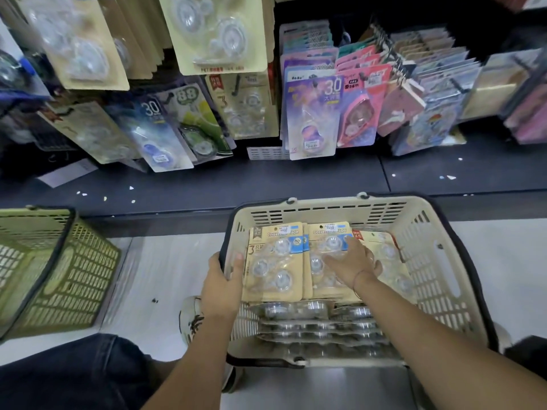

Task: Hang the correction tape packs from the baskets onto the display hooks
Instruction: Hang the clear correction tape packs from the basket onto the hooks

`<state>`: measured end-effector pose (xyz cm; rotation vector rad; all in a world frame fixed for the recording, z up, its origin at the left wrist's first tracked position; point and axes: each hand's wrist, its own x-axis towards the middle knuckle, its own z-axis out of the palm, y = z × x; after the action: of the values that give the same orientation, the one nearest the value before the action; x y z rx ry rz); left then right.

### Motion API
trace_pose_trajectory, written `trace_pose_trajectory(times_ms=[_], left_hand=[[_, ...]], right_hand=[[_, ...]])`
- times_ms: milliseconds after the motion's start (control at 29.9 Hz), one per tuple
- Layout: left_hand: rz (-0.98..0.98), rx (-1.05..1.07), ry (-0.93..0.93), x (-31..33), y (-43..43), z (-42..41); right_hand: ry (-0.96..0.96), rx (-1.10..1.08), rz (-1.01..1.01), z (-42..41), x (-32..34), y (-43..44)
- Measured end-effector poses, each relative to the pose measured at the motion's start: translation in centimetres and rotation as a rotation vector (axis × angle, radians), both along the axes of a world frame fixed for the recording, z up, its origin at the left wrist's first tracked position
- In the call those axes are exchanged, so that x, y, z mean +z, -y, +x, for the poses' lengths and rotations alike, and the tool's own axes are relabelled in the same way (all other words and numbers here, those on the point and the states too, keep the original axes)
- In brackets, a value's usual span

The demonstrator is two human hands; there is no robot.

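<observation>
A beige basket (438, 261) stands on the floor in front of me, filled with correction tape packs (273, 258) on tan cards with clear blisters, some lying flat and others stacked on edge near me. My left hand (222, 285) grips the basket's left rim, thumb inside. My right hand (352, 261) lies inside the basket on top of the middle pack (322, 261), its fingers spread over the blisters. Above, display hooks (236, 87) carry hanging tape packs.
A green basket (68, 273) sits tilted at the left on the floor. A dark shelf ledge (266, 179) runs between the baskets and the display. Notebooks and cards (429, 93) hang at the upper right. My knee (74, 377) and shoe (192, 318) are below left.
</observation>
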<state>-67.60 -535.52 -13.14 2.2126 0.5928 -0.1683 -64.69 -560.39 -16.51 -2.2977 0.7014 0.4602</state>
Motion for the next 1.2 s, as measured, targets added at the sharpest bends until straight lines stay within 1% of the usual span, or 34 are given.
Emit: trace_pose_trajectory(times_ms=[167,301,334,468,535,601,702,835,902,1002,1069,1203], left_hand=[[-0.009,0.028,0.027,-0.5,0.0,0.3],[-0.018,0.033,0.042,-1.0,-0.1,0.4],[-0.025,0.036,0.046,-1.0,-0.1,0.4],[-0.039,0.048,0.051,-1.3,-0.1,0.5],[-0.035,0.047,0.054,-1.3,-0.1,0.6],[-0.035,0.049,0.056,-1.4,-0.1,0.7],[-0.039,0.052,0.057,-1.4,-0.1,0.7],[-0.044,0.053,0.071,-1.2,0.0,0.7],[-0.045,0.049,0.067,-1.0,0.0,0.6],[-0.034,0.044,0.064,-0.8,0.1,0.6],[-0.04,0.042,0.071,-0.6,0.1,0.6],[-0.071,0.033,0.064,-0.1,0.3,0.5]], right_hand=[[0.145,-0.184,0.437,0.0,0.3,-0.9],[0.155,-0.294,0.561,-0.9,1.0,-2.3],[0.137,-0.293,0.58,-1.0,1.3,-3.1],[0.117,-0.165,0.576,-1.7,2.6,-7.4],[0.138,-0.154,0.567,-1.6,3.2,-9.2],[0.102,-0.18,0.606,-1.0,3.5,-10.1],[-0.006,-0.236,0.633,0.4,3.2,-10.3],[-0.088,-0.206,0.656,2.1,2.7,-9.8],[-0.11,-0.248,0.68,2.4,2.4,-9.5],[-0.084,-0.338,0.659,2.1,2.0,-10.0],[-0.061,-0.355,0.66,1.6,1.9,-10.1],[-0.049,-0.31,0.794,-0.3,1.8,-7.7]])
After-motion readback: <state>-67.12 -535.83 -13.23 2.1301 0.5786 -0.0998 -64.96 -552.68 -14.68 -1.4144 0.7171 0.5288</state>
